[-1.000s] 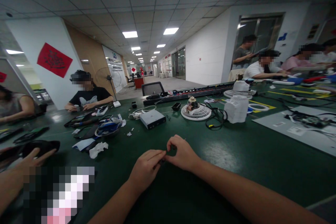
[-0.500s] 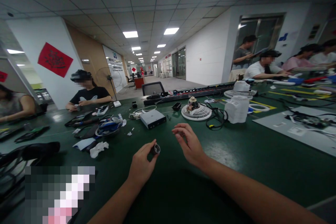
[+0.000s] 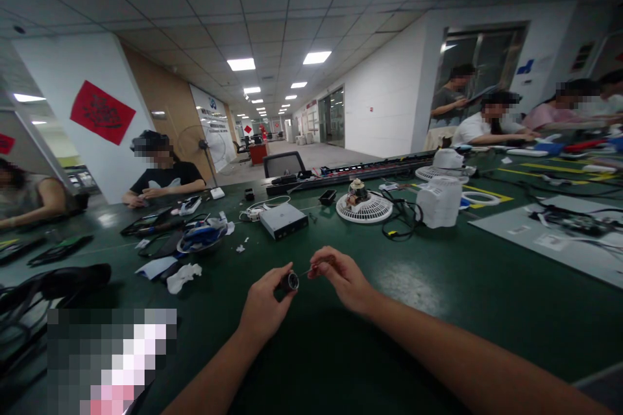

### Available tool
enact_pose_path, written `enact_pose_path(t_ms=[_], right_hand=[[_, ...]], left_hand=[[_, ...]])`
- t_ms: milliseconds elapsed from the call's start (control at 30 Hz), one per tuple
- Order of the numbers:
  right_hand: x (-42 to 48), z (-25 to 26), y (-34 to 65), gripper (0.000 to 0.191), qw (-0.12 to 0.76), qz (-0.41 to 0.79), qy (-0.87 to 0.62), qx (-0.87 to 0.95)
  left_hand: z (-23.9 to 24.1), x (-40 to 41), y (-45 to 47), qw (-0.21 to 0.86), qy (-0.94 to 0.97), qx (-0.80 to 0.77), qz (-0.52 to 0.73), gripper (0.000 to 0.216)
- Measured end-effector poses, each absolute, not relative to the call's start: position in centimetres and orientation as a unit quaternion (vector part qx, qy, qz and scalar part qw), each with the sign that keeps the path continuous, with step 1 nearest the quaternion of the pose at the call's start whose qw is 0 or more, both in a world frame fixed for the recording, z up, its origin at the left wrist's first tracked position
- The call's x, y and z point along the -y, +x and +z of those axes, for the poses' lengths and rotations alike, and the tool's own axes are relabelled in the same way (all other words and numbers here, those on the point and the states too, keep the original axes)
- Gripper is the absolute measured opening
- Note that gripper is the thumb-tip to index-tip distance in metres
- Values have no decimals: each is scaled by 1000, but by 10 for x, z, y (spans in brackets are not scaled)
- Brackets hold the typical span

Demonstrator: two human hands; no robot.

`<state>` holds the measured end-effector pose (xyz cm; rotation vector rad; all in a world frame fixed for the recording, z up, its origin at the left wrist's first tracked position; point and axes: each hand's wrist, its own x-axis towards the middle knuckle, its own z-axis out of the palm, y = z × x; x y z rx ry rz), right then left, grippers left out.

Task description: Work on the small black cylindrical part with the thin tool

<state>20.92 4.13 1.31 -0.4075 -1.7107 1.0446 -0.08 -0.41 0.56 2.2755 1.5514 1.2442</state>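
My left hand (image 3: 265, 303) grips a small dark cylindrical part (image 3: 292, 281) between thumb and fingers. Its round, ring-edged end faces right, and a lens-like look shows inside the ring. To the right, my right hand (image 3: 343, 279) is closed around a slim screwdriver-like tool (image 3: 304, 272). The tool's thin shaft points left at the ringed end, close to it; I cannot tell whether the tip touches. Fingers hide most of its handle. Both hands are above the green tabletop (image 3: 311, 363).
Beyond my hands lie a grey optical drive (image 3: 285, 219), a white fan grille with a motor (image 3: 364, 206) and a white housing (image 3: 439, 202). At left are a blue-and-white device (image 3: 202, 233) and crumpled tissue (image 3: 183, 277). A grey panel (image 3: 559, 233) lies right. Other people sit around.
My right hand has moved down and left, towards the cylindrical part, and its tool's shaft now shows. The ringed end has turned slightly in my left hand, which stays almost in place.
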Motion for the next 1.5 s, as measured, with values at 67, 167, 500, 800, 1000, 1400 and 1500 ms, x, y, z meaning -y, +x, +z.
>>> enact_pose_path(t_ms=[67, 167, 500, 800, 1000, 1400, 1500], right_hand=[[-41, 14, 212, 24, 518, 385, -205, 736], [-41, 16, 214, 24, 502, 378, -224, 745], [-40, 18, 214, 20, 487, 337, -257, 764], [-45, 13, 215, 21, 501, 369, -245, 743], [-45, 12, 215, 25, 487, 387, -231, 748], [-45, 10, 215, 27, 463, 364, -258, 766], [-45, 9, 215, 27, 474, 337, -284, 763]], left_hand=[[6, 5, -1, 58, 749, -518, 408, 49], [5, 4, -1, 64, 748, -523, 402, 49], [3, 1, -2, 74, 743, -538, 390, 49], [7, 4, 1, 71, 739, -544, 391, 48], [3, 4, 1, 77, 742, -546, 381, 51], [6, 4, 2, 80, 747, -537, 383, 49], [4, 3, 1, 75, 744, -539, 387, 47]])
